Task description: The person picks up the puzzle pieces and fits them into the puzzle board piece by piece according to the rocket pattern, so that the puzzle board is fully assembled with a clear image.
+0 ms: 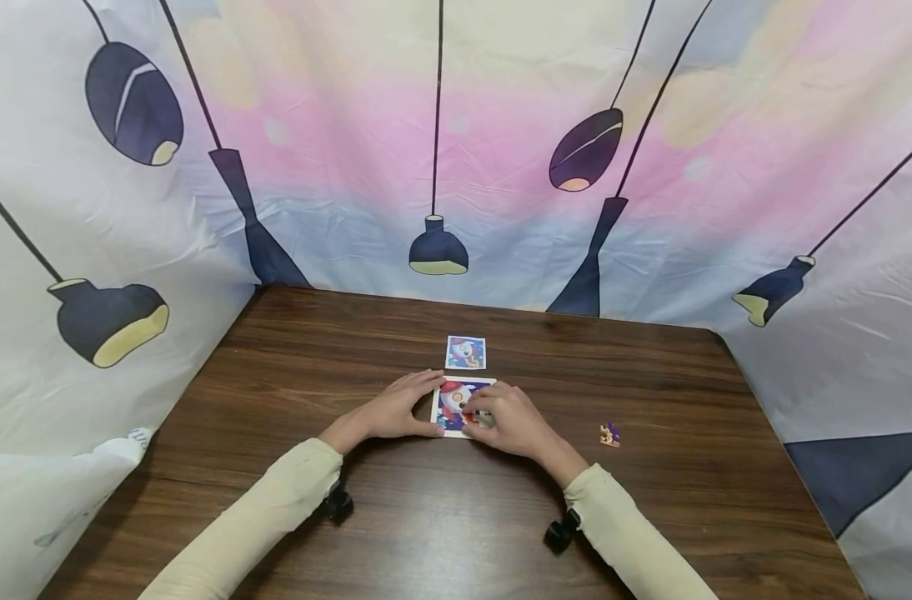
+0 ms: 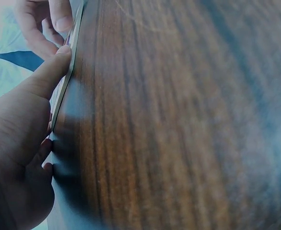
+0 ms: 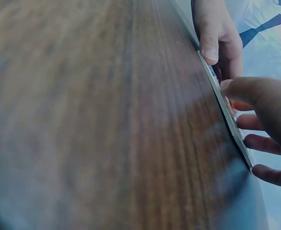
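A jigsaw puzzle (image 1: pixel 454 397) in a white-edged tray lies on the table, its picture a cartoon figure in white, red and purple. My left hand (image 1: pixel 396 407) holds the tray at its left side, thumb on the near edge and fingers by the far left corner. Over the right part of the puzzle, my right hand (image 1: pixel 510 421) bends its thumb and fingertips down onto the picture. That hand covers much of this side, and whether a piece sits between its fingertips is hidden. In the right wrist view the tray edge (image 3: pixel 222 103) runs beside its spread fingers.
A small picture card (image 1: pixel 466 352) with a similar design lies just beyond the puzzle. Loose puzzle pieces (image 1: pixel 609 434), orange and purple, lie to the right on the dark wooden table (image 1: pixel 441 517). Printed cloth (image 1: pixel 351 167) hangs around the table's back and sides.
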`<state>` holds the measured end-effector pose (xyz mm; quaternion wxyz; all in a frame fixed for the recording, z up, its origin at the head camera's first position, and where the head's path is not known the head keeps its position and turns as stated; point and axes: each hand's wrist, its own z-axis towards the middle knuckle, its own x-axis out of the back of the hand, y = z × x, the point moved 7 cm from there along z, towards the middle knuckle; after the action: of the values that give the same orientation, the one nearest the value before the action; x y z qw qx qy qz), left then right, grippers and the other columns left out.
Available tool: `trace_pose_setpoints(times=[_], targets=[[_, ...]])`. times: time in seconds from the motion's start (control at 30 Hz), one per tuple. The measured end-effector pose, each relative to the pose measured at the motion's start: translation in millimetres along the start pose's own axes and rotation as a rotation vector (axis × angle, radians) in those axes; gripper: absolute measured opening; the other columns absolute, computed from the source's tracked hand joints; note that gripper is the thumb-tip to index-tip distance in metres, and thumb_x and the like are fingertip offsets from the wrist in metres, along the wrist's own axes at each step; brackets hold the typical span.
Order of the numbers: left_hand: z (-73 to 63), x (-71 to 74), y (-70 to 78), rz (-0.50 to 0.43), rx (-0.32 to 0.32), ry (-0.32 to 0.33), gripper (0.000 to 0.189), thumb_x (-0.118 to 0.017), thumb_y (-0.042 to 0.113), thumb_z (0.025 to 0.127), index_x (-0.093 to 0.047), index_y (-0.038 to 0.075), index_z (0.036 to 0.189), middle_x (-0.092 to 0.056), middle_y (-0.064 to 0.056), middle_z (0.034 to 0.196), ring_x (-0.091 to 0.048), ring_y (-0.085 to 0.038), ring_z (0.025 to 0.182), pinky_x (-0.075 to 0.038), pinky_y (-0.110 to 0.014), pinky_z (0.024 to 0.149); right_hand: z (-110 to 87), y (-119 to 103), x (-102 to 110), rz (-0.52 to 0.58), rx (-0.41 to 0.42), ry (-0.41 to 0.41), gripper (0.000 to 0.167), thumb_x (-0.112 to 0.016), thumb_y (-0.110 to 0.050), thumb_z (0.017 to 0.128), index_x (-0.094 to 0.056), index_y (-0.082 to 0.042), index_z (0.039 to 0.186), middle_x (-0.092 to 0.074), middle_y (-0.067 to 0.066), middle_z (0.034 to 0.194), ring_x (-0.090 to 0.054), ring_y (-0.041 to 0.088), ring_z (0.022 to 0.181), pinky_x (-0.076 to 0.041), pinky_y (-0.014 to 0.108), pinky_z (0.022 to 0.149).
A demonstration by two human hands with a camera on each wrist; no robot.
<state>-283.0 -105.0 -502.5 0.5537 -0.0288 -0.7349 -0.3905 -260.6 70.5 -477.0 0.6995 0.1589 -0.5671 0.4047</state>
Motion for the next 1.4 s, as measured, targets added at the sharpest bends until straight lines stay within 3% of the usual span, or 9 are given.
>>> trace_pose_setpoints(times=[0.33, 0.97, 1.13, 1.4], targets=[[-1.1, 0.4, -0.4, -0.010, 0.010, 0.000, 0.096, -0.073, 0.058, 0.089, -0.032, 0.010, 0.161, -0.022, -0.008, 0.169, -0.016, -0.032, 0.157, -0.012, -0.056, 0.126, 0.7, -2.7, -0.9, -0.015, -0.001, -0.004, 0.020, -0.077, -0.041, 0.091, -0.082, -0.024, 0.101, -0.071, -0.005, 0.112, -0.062, 0.018, 0.106, -0.053, 0.043, 0.084], [-1.5, 1.8, 2.9, -0.003, -0.006, -0.003, 0.097, -0.072, 0.059, 0.089, -0.032, 0.008, 0.161, -0.024, -0.010, 0.169, -0.017, -0.034, 0.156, -0.013, -0.057, 0.125, 0.1, 1.7, -4.7, 0.021, -0.022, -0.076, 0.028, -0.071, -0.041, 0.096, -0.080, -0.024, 0.116, -0.069, -0.003, 0.120, -0.059, 0.019, 0.112, -0.051, 0.046, 0.089], [-0.8, 1.1, 3.0, -0.005, -0.003, -0.009, 0.096, -0.073, 0.058, 0.090, -0.032, 0.008, 0.161, -0.023, -0.010, 0.169, -0.017, -0.035, 0.156, -0.013, -0.058, 0.125, 0.2, 5.1, -4.4, 0.048, -0.040, -0.050, 0.021, -0.074, -0.037, 0.095, -0.080, -0.023, 0.109, -0.071, -0.005, 0.116, -0.062, 0.017, 0.110, -0.053, 0.046, 0.090], [0.5, 1.4, 3.4, -0.002, -0.002, -0.007, 0.096, -0.073, 0.057, 0.090, -0.032, 0.007, 0.161, -0.024, -0.011, 0.169, -0.018, -0.036, 0.156, -0.013, -0.059, 0.125, 1.9, 4.1, -2.6, 0.042, -0.004, -0.039, 0.015, -0.077, -0.033, 0.093, -0.083, -0.022, 0.101, -0.071, -0.004, 0.113, -0.062, 0.017, 0.107, -0.054, 0.044, 0.088]])
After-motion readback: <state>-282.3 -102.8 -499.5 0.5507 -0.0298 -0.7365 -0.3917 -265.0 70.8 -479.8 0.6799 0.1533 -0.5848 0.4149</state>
